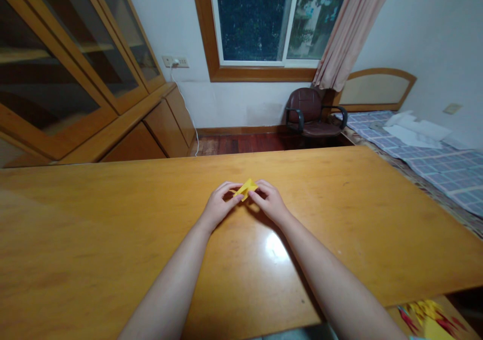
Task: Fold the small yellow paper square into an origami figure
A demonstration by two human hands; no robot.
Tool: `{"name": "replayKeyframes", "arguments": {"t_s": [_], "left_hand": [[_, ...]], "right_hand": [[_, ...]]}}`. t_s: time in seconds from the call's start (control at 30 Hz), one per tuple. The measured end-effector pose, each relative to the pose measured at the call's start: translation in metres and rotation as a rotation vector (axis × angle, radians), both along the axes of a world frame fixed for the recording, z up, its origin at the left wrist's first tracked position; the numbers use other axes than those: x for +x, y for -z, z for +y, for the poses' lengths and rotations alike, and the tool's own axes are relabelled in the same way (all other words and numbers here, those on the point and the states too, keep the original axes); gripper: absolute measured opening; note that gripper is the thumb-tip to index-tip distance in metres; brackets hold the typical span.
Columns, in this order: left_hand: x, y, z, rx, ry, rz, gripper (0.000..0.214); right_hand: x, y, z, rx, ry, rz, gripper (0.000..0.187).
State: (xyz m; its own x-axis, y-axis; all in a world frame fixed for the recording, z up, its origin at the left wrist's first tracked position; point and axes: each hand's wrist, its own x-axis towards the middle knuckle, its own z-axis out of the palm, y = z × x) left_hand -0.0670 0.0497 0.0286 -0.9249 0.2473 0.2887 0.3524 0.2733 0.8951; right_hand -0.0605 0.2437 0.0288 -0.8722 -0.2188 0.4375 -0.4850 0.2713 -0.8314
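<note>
A small folded piece of yellow paper [247, 187] is held just above the middle of the wooden table [113, 219]. My left hand [220, 205] pinches its left side with fingers closed. My right hand [268, 201] pinches its right side, fingers curled and closed on it. Both forearms stretch across the table from the near edge. The underside of the paper is hidden by my fingertips.
A wooden cabinet with glass doors [68, 78] stands at the left. Behind the table are a dark office chair [311, 113], a window [264, 23] and a bed with a checked cover [433, 159]. Coloured paper pieces [430, 315] lie at the bottom right, below the table's edge.
</note>
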Motion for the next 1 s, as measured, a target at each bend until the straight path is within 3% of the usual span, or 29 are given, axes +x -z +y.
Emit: {"name": "replayKeyframes", "arguments": {"t_s": [0.3,0.47,0.77,1.0], "left_hand": [[-0.005,0.015,-0.002,0.058,-0.082,-0.087,0.033],[-0.004,0.012,-0.001,0.093,-0.085,-0.142,0.034],[-0.004,0.008,-0.002,0.213,-0.089,-0.27,0.036],[-0.006,0.016,-0.003,0.234,-0.07,-0.326,0.036]], "right_hand": [[-0.001,0.004,0.0,0.045,-0.028,-0.024,0.017],[-0.002,0.008,-0.001,0.067,-0.068,-0.032,0.014],[-0.004,0.005,0.0,0.011,0.02,-0.064,0.021],[-0.007,0.012,0.001,-0.041,0.074,-0.09,0.023]]}}
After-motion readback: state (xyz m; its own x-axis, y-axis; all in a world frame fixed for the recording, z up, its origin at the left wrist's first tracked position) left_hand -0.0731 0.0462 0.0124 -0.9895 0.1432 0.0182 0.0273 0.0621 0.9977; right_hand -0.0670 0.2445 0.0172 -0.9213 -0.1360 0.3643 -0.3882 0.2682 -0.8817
